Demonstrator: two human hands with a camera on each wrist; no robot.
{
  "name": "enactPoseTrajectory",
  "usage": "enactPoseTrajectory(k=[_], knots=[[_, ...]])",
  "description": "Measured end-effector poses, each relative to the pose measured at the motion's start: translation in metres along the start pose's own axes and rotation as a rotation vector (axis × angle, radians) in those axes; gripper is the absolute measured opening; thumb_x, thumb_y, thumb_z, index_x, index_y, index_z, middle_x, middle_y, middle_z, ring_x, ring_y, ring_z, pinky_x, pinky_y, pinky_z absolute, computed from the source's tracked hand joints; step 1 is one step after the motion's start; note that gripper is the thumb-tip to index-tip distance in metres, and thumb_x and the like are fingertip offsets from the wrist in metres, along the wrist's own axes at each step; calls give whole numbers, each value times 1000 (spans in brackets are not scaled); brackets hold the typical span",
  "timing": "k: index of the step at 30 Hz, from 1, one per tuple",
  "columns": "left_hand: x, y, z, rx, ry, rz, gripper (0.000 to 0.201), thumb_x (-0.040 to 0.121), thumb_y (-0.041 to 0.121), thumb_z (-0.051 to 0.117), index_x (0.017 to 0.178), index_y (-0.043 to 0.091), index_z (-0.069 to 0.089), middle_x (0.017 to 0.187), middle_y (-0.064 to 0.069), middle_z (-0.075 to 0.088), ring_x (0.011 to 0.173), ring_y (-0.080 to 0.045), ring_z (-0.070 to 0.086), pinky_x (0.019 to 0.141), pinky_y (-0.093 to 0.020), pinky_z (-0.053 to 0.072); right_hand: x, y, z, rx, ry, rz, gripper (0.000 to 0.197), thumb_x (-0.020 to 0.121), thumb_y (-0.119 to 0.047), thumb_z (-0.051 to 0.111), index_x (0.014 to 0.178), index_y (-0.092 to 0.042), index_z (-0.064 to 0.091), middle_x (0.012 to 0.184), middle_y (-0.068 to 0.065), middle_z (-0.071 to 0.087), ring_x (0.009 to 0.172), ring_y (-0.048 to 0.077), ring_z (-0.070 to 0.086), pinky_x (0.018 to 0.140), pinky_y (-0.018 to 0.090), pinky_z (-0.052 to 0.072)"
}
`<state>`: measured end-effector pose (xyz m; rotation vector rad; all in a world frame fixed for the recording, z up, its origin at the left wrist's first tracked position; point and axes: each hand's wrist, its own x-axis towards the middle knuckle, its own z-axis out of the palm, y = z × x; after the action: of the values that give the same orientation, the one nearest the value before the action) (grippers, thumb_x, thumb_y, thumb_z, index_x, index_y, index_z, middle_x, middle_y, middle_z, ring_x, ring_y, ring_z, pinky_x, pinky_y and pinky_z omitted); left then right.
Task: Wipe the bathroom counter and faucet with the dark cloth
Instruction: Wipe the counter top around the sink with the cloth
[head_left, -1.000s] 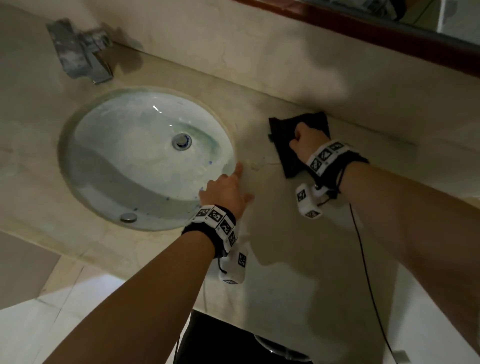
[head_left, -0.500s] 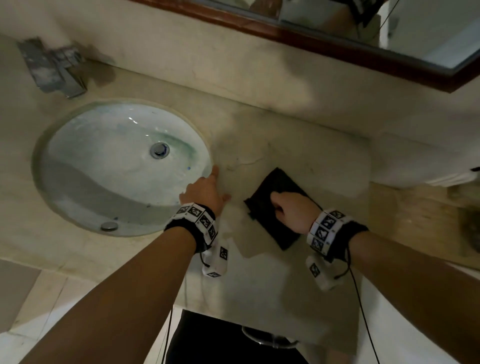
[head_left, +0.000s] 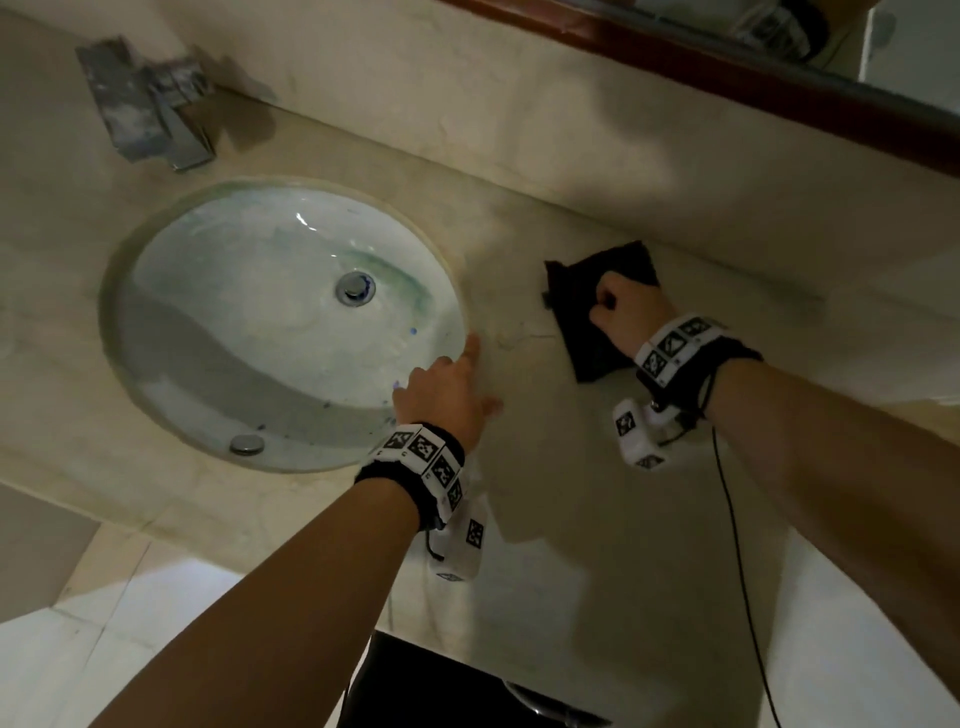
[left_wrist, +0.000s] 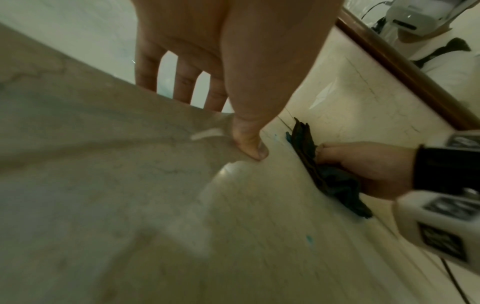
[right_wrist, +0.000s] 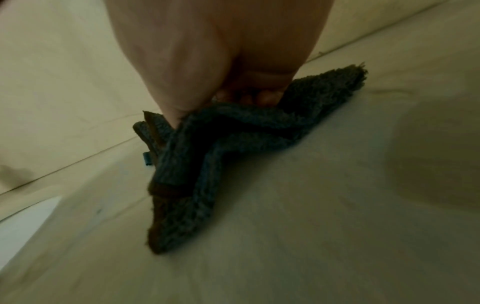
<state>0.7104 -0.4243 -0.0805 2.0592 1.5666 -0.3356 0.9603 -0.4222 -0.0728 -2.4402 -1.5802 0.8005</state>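
The worktop (head_left: 597, 545) runs all round the sink (head_left: 218, 322), my landmark here; to the right of the sink it is what I am wiping. The sink itself is pale, with greenish streaks near its drain. The tap (head_left: 148, 106) stands behind the sink, at its far left, and looks dull and spotted; I judge it untouched, so it is left to do. My left hand (head_left: 447, 397) rests flat at the sink's right rim, fingers straight and spread, three of them over the edge, holding nothing. My right hand (head_left: 621, 312) is well to the right of the sink, near the back wall, fingers curled into the cloth (head_left: 597, 353), bunching its folds and pressing it down on the stone. The cloth lies crumpled under that hand, touching the worktop. I reckon the job is partway: this stretch is under way, while the strip in front of the sink, its left side and the tap remain.
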Motion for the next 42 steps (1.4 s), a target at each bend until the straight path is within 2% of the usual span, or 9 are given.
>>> enactPoseTrajectory(k=[6, 9, 14, 17, 20, 26, 29, 37, 42], knots=[[-1, -1, 1, -19, -3, -5, 83, 85, 59, 58, 150, 43, 10, 131, -4, 53, 118, -33, 51, 97, -53, 42, 18, -9, -10, -74, 8, -19, 14, 93, -22, 53, 91, -8, 50, 71, 9, 49, 61, 25, 47, 48, 29, 29], [-2, -1, -1, -31, 0, -8, 83, 83, 59, 60, 150, 43, 13, 132, -4, 53, 119, -33, 51, 98, -53, 41, -11, -11, 0, -150, -125, -152, 18, 93, -27, 53, 95, -8, 53, 79, 9, 57, 70, 28, 56, 56, 32, 41], [-3, 1, -4, -22, -12, -20, 82, 83, 61, 58, 150, 44, 14, 133, -4, 53, 120, -33, 51, 99, -52, 41, -86, -15, 23, -262, -371, -337, 18, 90, -29, 55, 82, -18, 42, 74, 2, 51, 69, 23, 53, 55, 33, 38], [-3, 2, -5, -7, -27, -25, 83, 83, 60, 60, 150, 42, 14, 135, -4, 52, 122, -33, 50, 100, -51, 42, -121, -8, 36, -316, -417, -393, 14, 91, -29, 55, 99, -17, 52, 81, 1, 50, 75, 23, 53, 61, 34, 42], [-3, 1, -5, 4, -23, -21, 84, 82, 62, 59, 150, 42, 13, 132, -3, 54, 119, -33, 52, 97, -50, 44, -130, -1, 44, -288, -390, -400, 24, 91, -30, 55, 110, -15, 55, 82, -2, 46, 75, 19, 48, 62, 31, 36], [-3, -3, -3, 1, -9, -2, 84, 82, 64, 56, 150, 43, 11, 131, -4, 54, 118, -33, 52, 96, -49, 43, -116, 3, 48, -198, -317, -386, 14, 91, -31, 56, 92, -18, 51, 77, -3, 46, 70, 16, 45, 58, 31, 29], [-3, -3, -2, -10, 0, -1, 83, 83, 64, 55, 150, 42, 11, 132, -5, 53, 119, -33, 52, 97, -52, 42, -87, -4, 39, -117, -260, -333, 18, 92, -29, 54, 82, -17, 46, 70, -1, 49, 64, 19, 49, 54, 32, 34], [-3, -2, -3, -9, -2, -11, 84, 82, 66, 56, 149, 48, 9, 132, -2, 53, 119, -31, 51, 98, -52, 41, 12, -35, 5, -64, -107, -139, 21, 93, -30, 54, 88, -10, 52, 73, 5, 51, 65, 23, 50, 49, 28, 30], [-2, -3, -3, -25, -16, -17, 84, 81, 65, 57, 148, 49, 9, 129, -3, 54, 117, -31, 52, 98, -54, 40, 21, -41, 4, -116, -86, -129, 19, 95, -28, 52, 91, -10, 49, 72, 5, 48, 64, 23, 48, 49, 27, 29]])
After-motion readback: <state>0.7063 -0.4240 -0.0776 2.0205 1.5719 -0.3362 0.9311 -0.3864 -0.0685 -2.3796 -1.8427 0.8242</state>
